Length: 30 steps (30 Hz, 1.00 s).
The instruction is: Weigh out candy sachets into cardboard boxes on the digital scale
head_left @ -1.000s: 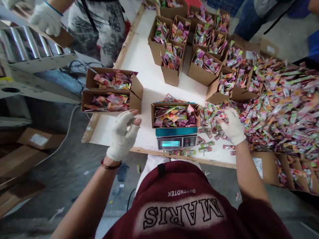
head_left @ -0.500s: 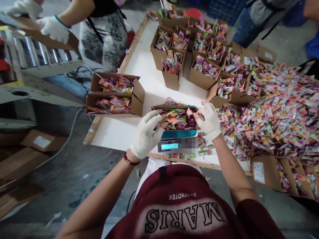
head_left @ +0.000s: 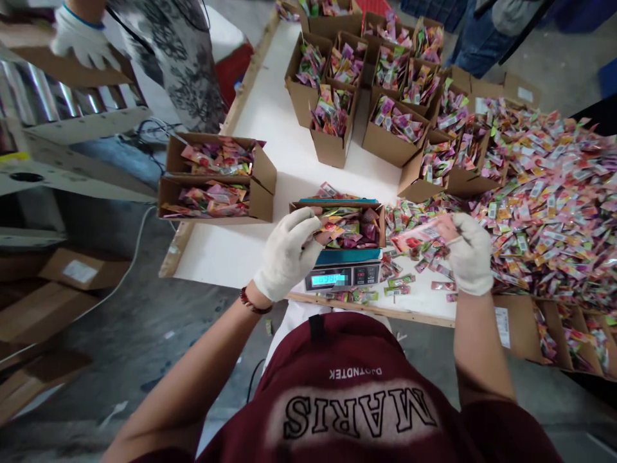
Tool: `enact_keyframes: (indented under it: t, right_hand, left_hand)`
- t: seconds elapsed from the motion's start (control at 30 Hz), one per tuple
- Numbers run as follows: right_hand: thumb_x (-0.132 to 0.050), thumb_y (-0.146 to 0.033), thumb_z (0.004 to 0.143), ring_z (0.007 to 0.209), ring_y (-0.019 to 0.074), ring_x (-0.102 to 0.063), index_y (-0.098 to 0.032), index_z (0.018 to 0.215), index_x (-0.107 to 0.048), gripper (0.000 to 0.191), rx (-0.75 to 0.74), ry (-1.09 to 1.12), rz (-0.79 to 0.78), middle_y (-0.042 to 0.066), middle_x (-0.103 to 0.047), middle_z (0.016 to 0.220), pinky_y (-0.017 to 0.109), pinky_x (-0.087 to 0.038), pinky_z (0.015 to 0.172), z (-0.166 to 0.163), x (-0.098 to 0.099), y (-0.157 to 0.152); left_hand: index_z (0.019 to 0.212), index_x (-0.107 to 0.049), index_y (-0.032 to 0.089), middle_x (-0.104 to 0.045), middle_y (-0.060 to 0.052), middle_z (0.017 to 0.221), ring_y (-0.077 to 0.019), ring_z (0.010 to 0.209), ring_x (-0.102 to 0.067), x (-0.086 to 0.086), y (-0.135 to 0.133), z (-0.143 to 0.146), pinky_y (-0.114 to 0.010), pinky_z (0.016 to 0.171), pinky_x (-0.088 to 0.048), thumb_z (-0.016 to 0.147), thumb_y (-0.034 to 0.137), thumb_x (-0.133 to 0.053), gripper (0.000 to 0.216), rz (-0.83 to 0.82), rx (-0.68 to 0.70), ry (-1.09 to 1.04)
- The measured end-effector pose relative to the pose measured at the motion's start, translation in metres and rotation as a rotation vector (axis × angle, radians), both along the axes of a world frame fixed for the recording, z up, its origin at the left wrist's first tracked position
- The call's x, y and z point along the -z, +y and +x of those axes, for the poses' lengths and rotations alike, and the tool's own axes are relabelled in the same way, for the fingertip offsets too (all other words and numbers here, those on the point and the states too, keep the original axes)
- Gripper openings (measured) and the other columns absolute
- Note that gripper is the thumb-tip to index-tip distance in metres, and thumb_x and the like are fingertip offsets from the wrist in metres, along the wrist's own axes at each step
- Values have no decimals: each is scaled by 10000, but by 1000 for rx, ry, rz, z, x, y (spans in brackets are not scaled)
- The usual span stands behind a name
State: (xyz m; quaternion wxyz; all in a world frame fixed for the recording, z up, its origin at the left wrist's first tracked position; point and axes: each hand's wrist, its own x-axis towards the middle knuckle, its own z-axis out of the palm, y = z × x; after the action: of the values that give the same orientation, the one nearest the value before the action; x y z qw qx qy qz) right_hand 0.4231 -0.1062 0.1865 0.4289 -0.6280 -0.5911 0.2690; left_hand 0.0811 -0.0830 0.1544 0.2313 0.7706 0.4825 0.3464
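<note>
A cardboard box (head_left: 383, 225) filled with small colourful packets (head_left: 354, 231) rests on a digital scale (head_left: 366, 275) with a lit blue display. My left hand (head_left: 289, 254), in a white glove with bare fingertips, is at the box's left end. Its fingers are pinched around a small orange and red packet (head_left: 332, 230) over the box. To the right of the box, above loose packets, my right hand (head_left: 470, 254) is closed on a pink packet (head_left: 419, 235), slightly blurred. That glove also leaves the fingertips bare.
A large heap of packets (head_left: 554, 193) covers the table's right side. Several filled boxes (head_left: 332, 145) stand at the back; two more (head_left: 260, 199) stand left. A co-worker's gloved hand (head_left: 80, 38) touches cardboard by a roller conveyor (head_left: 43, 90). Boxes (head_left: 520, 325) line the front right.
My right hand has moved right, away from the box, and now holds a pink packet over the loose ones. My left hand stays at the box. The scale's reading has changed.
</note>
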Motion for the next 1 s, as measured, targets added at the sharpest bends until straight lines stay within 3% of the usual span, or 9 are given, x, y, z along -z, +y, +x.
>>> enact_keyframes:
  t: [0.1,0.2,0.5,0.8,0.9,1.0]
  right_hand:
    - [-708,-480,883,634,127,-489,-205,827,-690,282,107,-43,-30,-18,-582,722,253,-398,591,24,2,-19]
    - [-702,-510,882,640,133,-490,-211,786,-661,317,174,-71,-40,-21,-561,707,254,-398,590,25,8,-26]
    - [-695,-472,911,699,136,-576,-240,927,-727,235,55,-1,0,-12,-664,795,253,-453,635,-24,-5,-6]
    - [-679,-499,922,755,144,-622,-251,923,-692,249,49,95,95,-6,-672,828,275,-506,694,-53,-15,15]
    - [-673,-478,929,735,143,-610,-256,921,-689,223,-8,38,70,-9,-674,824,271,-488,671,-40,-24,12]
    - [-671,-418,924,712,151,-609,-254,917,-688,165,-186,-221,-180,-8,-692,835,277,-472,663,3,-24,6]
  left_hand:
    - [1089,-680,193,-669,-112,1236,-244,1199,-634,1,3,-6,-418,1048,-535,969,329,-547,225,-26,-13,-18]
    - [1062,-682,194,-674,-110,1223,-241,1203,-637,-1,7,-7,-408,1057,-534,972,333,-533,223,-45,-30,-22]
    - [1131,-689,196,-673,-104,1264,-242,1194,-640,-22,16,4,-419,1076,-526,988,377,-483,309,-58,-56,-29]
    - [1101,-694,182,-677,-112,1257,-223,1179,-643,-20,21,12,-389,1069,-526,1018,388,-416,356,-70,-59,-64]
    - [1096,-696,188,-680,-109,1253,-228,1180,-642,-22,22,12,-394,1065,-529,1019,390,-406,361,-84,-65,-57]
    - [1111,-692,201,-691,-107,1229,-236,1180,-643,-20,21,12,-396,1052,-535,1014,371,-428,328,-87,-36,-53]
